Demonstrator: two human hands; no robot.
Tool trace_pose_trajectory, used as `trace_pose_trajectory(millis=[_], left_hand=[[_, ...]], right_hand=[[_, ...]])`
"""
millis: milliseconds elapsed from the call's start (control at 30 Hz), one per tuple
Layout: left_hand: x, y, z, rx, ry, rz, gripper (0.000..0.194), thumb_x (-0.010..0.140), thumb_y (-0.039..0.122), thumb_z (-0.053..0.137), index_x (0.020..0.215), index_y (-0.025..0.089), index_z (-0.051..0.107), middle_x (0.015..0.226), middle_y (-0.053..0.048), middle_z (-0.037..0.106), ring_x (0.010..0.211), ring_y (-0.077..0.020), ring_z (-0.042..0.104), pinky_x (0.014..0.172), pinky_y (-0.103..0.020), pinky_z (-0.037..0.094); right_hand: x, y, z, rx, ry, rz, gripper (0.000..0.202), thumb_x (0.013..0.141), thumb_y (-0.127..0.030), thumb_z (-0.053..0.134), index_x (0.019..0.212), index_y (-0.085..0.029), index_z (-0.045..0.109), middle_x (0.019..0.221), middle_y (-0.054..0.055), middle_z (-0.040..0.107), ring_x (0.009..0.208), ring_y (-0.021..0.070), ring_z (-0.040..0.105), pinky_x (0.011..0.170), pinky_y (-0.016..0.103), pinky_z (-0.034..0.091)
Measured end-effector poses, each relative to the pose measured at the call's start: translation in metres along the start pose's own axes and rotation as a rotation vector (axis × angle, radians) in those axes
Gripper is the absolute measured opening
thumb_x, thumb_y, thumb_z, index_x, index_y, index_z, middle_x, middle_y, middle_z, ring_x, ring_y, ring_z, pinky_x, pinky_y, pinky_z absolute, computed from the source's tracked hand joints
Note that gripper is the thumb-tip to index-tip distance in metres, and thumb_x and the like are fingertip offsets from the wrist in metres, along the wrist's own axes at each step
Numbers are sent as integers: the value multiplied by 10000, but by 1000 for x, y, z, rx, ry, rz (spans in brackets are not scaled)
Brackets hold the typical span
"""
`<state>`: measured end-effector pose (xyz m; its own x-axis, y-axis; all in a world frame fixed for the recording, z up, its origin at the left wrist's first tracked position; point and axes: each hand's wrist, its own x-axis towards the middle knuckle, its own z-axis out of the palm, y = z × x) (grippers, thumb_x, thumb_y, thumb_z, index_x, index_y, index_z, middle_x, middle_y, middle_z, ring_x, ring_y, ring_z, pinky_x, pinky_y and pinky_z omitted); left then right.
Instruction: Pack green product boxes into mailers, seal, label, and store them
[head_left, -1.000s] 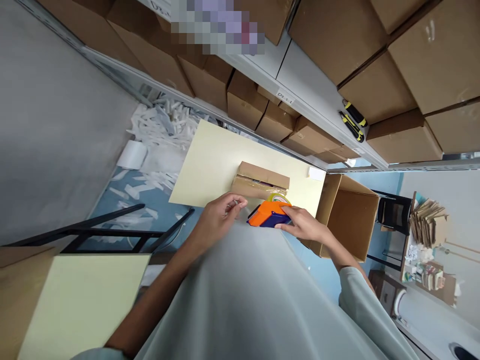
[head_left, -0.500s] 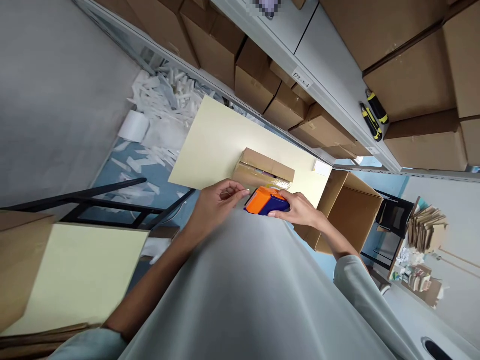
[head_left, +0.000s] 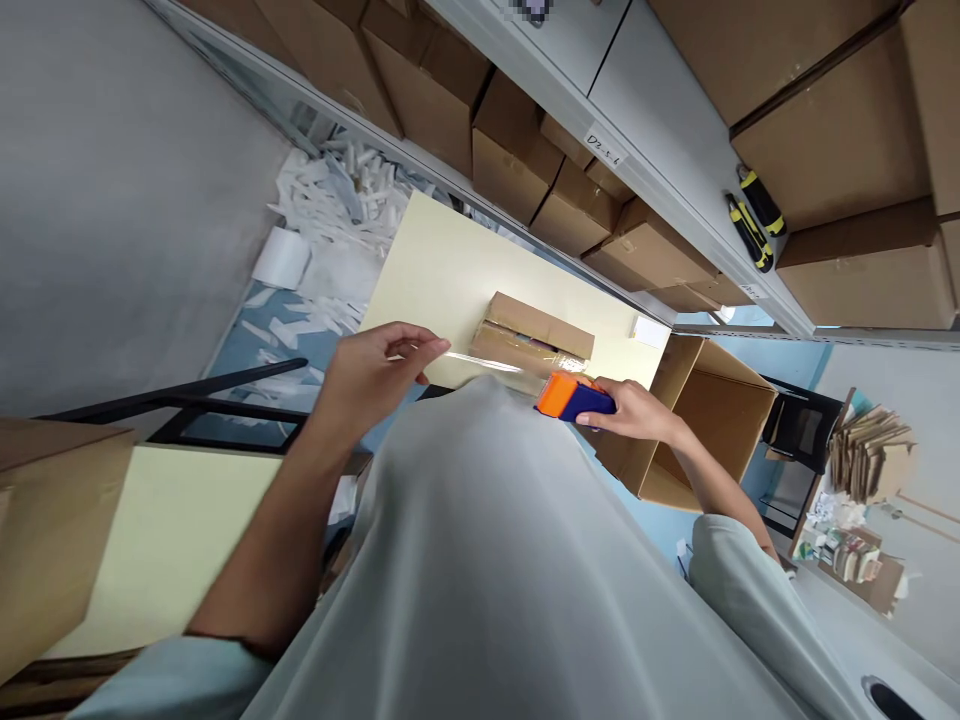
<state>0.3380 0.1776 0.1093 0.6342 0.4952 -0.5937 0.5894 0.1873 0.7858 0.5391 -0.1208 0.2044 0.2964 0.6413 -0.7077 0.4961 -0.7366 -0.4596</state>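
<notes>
My right hand [head_left: 634, 408] grips an orange and dark blue tape dispenser [head_left: 574, 398] in front of my body. From its orange end a strip of clear tape [head_left: 487, 363] stretches leftward. My left hand [head_left: 382, 375] pinches the free end of that strip between thumb and fingertips. Just beyond the tape, a long cardboard box [head_left: 531, 335] lies on the pale yellow tabletop [head_left: 442, 250]. Its top flaps meet along a seam with a narrow dark gap, and shiny tape shows on its near side. Neither hand touches the box.
Shelves of cardboard boxes [head_left: 517, 150] run along the far side. Two yellow-black utility knives [head_left: 750, 232] lie on the upper shelf [head_left: 660, 120]. An open large carton [head_left: 705, 420] stands at the right. White paper scraps [head_left: 337, 220] heap behind the table's left end.
My left hand has moved left and my right hand slightly right with the tape dispenser. A length of clear tape now spans between them.
</notes>
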Motion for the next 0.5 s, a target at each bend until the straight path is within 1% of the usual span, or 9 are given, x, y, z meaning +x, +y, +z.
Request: trace_pose_trajectory(millis=[33,100,167,233,333,500], left_hand=[[12,-5,-1,-23,-5,-16,282,833,502,854,874,244,748,804,-12,760,606,-181,678,592,-315,581],[35,-15,5,-97,-9,-45,290,797,477,890,854,226,756,831,-31,777,600,-167,669,602,-309,599],[55,-23,16,-167,-4,-71,304,764,466,923,838,214,768,874,-51,799,604,-160,675,622,-303,626],[71,-28,28,-215,6,-94,319,736,454,958,824,208,776,900,-61,809,622,-160,691,653,-308,658],[88,-34,38,-280,17,-127,329,712,415,1004,807,196,778,899,-59,800,662,-160,706,734,-344,710],[102,-47,40,-366,1,-149,308,694,324,1026,778,175,770,889,-56,793,694,-148,707,840,-377,743]], right_hand=[[4,2,-5,17,0,4,514,1006,-744,735,934,-240,668,719,-25,648,611,163,556,625,293,363],[14,7,-14,45,11,9,557,974,-776,740,893,-233,644,752,-10,671,638,161,578,623,285,375],[27,11,-21,87,12,22,601,936,-808,755,867,-226,624,756,-1,678,638,154,594,602,274,385],[39,17,-26,169,-22,37,614,922,-813,770,882,-216,632,754,7,698,626,149,619,583,264,418],[56,27,-26,309,-95,51,606,907,-785,820,932,-200,660,755,16,734,606,144,662,567,251,493],[85,46,-15,436,-150,46,604,833,-730,930,952,-195,677,763,10,750,620,142,708,551,227,575]])
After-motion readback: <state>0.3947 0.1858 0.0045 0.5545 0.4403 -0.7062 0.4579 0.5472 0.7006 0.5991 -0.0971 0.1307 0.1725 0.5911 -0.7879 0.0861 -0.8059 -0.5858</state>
